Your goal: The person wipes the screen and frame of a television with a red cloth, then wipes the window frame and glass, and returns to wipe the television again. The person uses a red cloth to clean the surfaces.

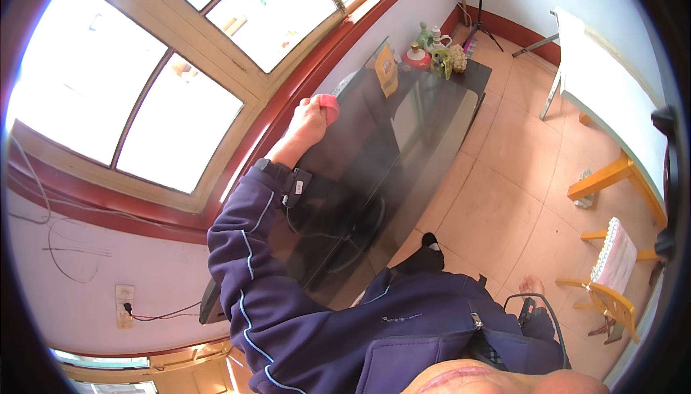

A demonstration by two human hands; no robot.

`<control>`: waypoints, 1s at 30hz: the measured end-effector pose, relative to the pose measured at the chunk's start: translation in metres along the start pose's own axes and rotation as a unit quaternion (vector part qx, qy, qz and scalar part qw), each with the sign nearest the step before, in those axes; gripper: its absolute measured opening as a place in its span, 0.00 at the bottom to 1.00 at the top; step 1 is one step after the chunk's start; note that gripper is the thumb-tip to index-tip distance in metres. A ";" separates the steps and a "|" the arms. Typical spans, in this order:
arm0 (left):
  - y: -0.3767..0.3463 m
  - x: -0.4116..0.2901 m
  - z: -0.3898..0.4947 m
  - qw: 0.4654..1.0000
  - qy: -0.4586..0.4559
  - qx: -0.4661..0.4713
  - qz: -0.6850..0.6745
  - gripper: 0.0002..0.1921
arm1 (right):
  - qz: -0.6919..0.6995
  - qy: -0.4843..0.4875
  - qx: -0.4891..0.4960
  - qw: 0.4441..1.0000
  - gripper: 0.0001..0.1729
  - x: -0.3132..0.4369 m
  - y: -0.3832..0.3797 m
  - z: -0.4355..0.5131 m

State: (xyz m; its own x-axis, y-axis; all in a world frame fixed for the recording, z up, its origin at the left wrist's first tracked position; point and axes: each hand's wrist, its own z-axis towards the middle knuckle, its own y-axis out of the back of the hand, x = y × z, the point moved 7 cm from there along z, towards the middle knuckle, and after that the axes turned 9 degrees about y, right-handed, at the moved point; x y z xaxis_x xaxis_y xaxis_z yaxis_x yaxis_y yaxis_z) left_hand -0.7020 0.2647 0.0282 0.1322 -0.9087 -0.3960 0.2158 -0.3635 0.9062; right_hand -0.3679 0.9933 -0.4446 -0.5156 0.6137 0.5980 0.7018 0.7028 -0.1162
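Note:
My left hand (309, 121) is stretched out over the far edge of a dark glass-topped cabinet (345, 172), by the window sill. Its fingers are closed around a folded pink cloth or sponge (330, 109); which of the two I cannot tell. A black device with a cable is strapped at that wrist. My right hand (532, 286) hangs low on the right side above the tiled floor, its fingers apart and holding nothing. On the glass top, beyond the left hand, an orange-yellow packet (386, 70) leans near a clear upright panel.
A red lidded pot (417, 58), a green glass cup (441, 63) and other ornaments crowd the cabinet's far end. A tripod (479, 21) stands in the corner. On the right are a white-topped table (610, 81) and a wooden chair (612, 297). Windows line the left.

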 end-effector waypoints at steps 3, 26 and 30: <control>-0.016 -0.016 0.038 0.999 -0.026 0.035 0.002 0.15 | 0.007 0.018 0.000 1.000 0.05 0.029 -0.044 0.014; -0.052 -0.159 0.095 0.759 0.107 0.114 -0.631 0.13 | -0.217 0.100 0.465 0.852 0.18 0.264 -0.492 0.059; -0.088 -0.187 0.093 0.687 0.141 0.138 -0.699 0.14 | -0.237 0.101 0.619 0.741 0.23 0.307 -0.599 -0.013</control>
State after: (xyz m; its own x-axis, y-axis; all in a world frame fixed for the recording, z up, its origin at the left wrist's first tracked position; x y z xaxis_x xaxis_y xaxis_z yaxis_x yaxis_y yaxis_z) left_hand -0.8356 0.4480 0.0361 0.1734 0.4306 -0.8857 0.1354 -0.9013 -0.4116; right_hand -0.9398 0.7560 -0.1813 -0.3886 0.2126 0.8965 -0.5899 0.6901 -0.4193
